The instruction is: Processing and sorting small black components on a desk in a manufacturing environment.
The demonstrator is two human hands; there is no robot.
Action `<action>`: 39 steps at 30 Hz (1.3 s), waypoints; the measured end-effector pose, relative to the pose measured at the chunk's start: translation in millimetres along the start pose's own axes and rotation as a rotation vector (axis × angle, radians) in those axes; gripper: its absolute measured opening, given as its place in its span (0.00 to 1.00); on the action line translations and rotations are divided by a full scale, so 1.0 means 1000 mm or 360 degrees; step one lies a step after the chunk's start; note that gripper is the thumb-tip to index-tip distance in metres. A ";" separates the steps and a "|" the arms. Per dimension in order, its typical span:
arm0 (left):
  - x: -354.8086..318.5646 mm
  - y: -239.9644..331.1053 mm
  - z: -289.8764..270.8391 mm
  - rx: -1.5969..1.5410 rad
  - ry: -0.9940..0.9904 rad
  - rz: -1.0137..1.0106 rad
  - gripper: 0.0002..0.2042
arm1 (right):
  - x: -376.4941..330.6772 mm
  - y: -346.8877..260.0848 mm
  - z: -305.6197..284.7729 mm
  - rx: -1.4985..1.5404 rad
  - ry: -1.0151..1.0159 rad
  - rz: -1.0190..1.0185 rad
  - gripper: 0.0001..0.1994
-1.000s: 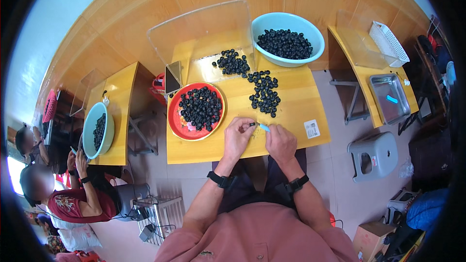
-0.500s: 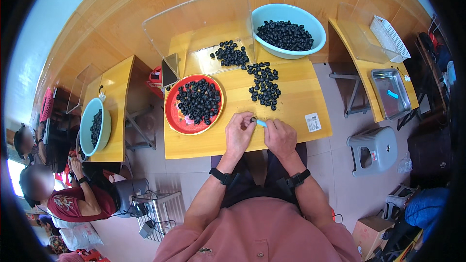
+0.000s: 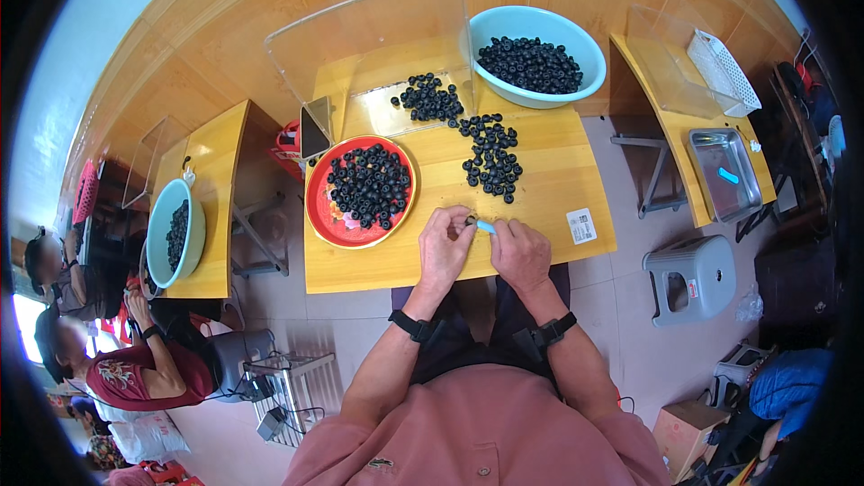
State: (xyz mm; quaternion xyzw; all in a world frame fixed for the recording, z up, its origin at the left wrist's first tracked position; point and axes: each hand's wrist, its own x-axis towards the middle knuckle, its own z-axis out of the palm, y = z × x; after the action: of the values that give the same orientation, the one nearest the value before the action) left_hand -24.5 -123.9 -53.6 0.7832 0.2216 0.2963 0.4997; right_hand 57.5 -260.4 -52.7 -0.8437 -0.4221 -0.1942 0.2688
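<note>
My left hand (image 3: pixel 443 241) pinches a small round black part (image 3: pixel 471 220) at its fingertips, over the front of the wooden table (image 3: pixel 558 193). My right hand (image 3: pixel 526 254) closes around a small tool with a light-blue handle (image 3: pixel 486 227), its tip touching or very near that part. Beyond my hands lies a loose pile of black ring-shaped parts (image 3: pixel 490 162), with another cluster (image 3: pixel 428 99) farther back. To the left, a red dish with a yellow rim (image 3: pixel 317 218) holds many more of them. A light-blue basin (image 3: pixel 589 90) full of the same parts stands at the back right.
A clear upright panel (image 3: pixel 369 45) and a phone-like dark slab (image 3: pixel 315 130) stand at the back. A white label (image 3: pixel 580 226) lies by the right edge. A grey stool (image 3: pixel 702 270) and a metal tray (image 3: pixel 731 202) are at right. Co-workers sit at left beside another basin (image 3: pixel 192 247).
My hands stay nearly still, with the part and the tool held together. The view shifts very slightly. At the lower right, a co-worker's arm comes into sight.
</note>
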 end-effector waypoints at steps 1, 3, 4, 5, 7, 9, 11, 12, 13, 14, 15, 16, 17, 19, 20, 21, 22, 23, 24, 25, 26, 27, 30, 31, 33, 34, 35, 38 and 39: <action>0.000 0.001 0.000 -0.0008 -0.0001 -0.0018 0.14 | 0.000 0.000 0.000 0.0004 -0.0002 0.0007 0.07; 0.000 -0.001 0.001 -0.0082 -0.0008 -0.0066 0.14 | -0.001 0.002 0.003 -0.0015 -0.0019 0.0022 0.07; 0.000 -0.003 0.002 -0.0155 -0.0014 -0.0114 0.13 | -0.001 0.003 0.004 -0.0033 -0.0036 0.0037 0.07; -0.001 -0.004 0.001 -0.0153 -0.0013 -0.0114 0.13 | 0.000 0.002 0.003 -0.0031 -0.0036 0.0036 0.07; -0.004 -0.007 -0.001 -0.0107 0.0013 -0.0018 0.13 | 0.003 -0.001 0.002 -0.0088 -0.0049 0.0151 0.07; -0.004 0.000 0.000 -0.0125 0.0047 -0.0008 0.12 | 0.002 -0.001 0.001 -0.0089 -0.0036 0.0144 0.07; -0.003 0.004 -0.003 -0.0142 0.0087 0.0007 0.12 | 0.003 0.000 0.000 -0.0088 -0.0018 0.0130 0.07; -0.003 0.005 -0.006 0.0017 0.0063 0.0075 0.11 | 0.003 -0.001 -0.001 -0.0091 -0.0026 0.0126 0.07; -0.002 0.006 -0.008 0.0177 0.0039 0.0141 0.10 | 0.002 -0.002 -0.002 -0.0094 -0.0034 0.0122 0.07; -0.002 0.006 -0.008 0.0178 0.0045 0.0150 0.10 | 0.001 -0.001 -0.001 -0.0093 -0.0026 0.0117 0.07; -0.003 0.006 -0.007 0.0140 0.0075 0.0147 0.09 | -0.001 -0.001 0.001 -0.0102 -0.0005 0.0109 0.07; -0.003 0.005 -0.006 0.0102 0.0105 0.0143 0.08 | -0.002 0.000 0.002 -0.0111 0.0016 0.0101 0.07; -0.003 0.003 -0.007 0.0105 0.0109 0.0147 0.08 | -0.002 0.000 0.002 -0.0108 0.0020 0.0098 0.07; -0.003 -0.002 -0.007 0.0097 0.0094 0.0204 0.08 | -0.002 0.000 0.001 -0.0081 0.0060 0.0078 0.07; -0.004 -0.002 -0.007 0.0099 0.0094 0.0204 0.08 | -0.002 0.000 0.001 -0.0079 0.0061 0.0078 0.07; -0.004 -0.003 -0.006 0.0051 0.0088 0.0140 0.09 | -0.002 0.000 0.001 -0.0078 0.0052 0.0087 0.07; -0.004 -0.003 -0.005 0.0003 0.0082 0.0075 0.10 | -0.003 0.000 0.002 -0.0077 0.0042 0.0095 0.07; -0.003 -0.004 -0.005 0.0005 0.0081 0.0076 0.10 | -0.003 0.001 0.002 -0.0076 0.0043 0.0097 0.07; -0.003 -0.004 -0.004 -0.0012 0.0069 0.0090 0.10 | -0.004 0.002 0.003 -0.0036 0.0043 0.0115 0.06; -0.002 -0.005 -0.004 -0.0029 0.0056 0.0104 0.10 | -0.004 0.003 0.004 0.0003 0.0042 0.0133 0.06; -0.002 -0.004 -0.004 -0.0028 0.0053 0.0104 0.10 | -0.005 0.003 0.004 0.0003 0.0042 0.0137 0.06; -0.002 -0.003 -0.004 -0.0046 0.0047 0.0107 0.10 | -0.006 0.004 0.005 0.0001 0.0040 0.0145 0.06; -0.002 -0.005 -0.002 -0.0115 0.0062 0.0108 0.09 | -0.006 0.004 0.005 0.0006 0.0044 0.0153 0.06; -0.002 -0.006 -0.002 -0.0167 0.0084 0.0108 0.09 | -0.006 0.004 0.005 0.0012 0.0050 0.0151 0.06; -0.002 -0.009 -0.002 -0.0186 0.0065 0.0095 0.09 | -0.004 0.003 0.004 -0.0019 0.0054 0.0137 0.05; -0.003 -0.011 -0.002 -0.0205 0.0047 0.0083 0.09 | -0.004 0.003 0.003 -0.0049 0.0060 0.0122 0.06; -0.003 -0.012 -0.002 -0.0205 0.0047 0.0081 0.09 | -0.004 0.003 0.003 -0.0049 0.0058 0.0123 0.06; -0.004 -0.013 -0.002 -0.0180 0.0019 -0.0142 0.09 | -0.003 0.002 0.002 -0.0043 0.0074 0.0115 0.07; -0.004 -0.014 -0.001 -0.0222 0.0014 -0.0179 0.09 | -0.003 0.002 0.002 -0.0038 0.0082 0.0113 0.07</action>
State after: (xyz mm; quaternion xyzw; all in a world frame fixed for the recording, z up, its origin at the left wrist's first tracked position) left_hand -29.1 -119.9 -67.0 0.7316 0.2463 0.2859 0.5679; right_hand 57.7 -261.8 -56.8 -0.8560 -0.3825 -0.2111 0.2762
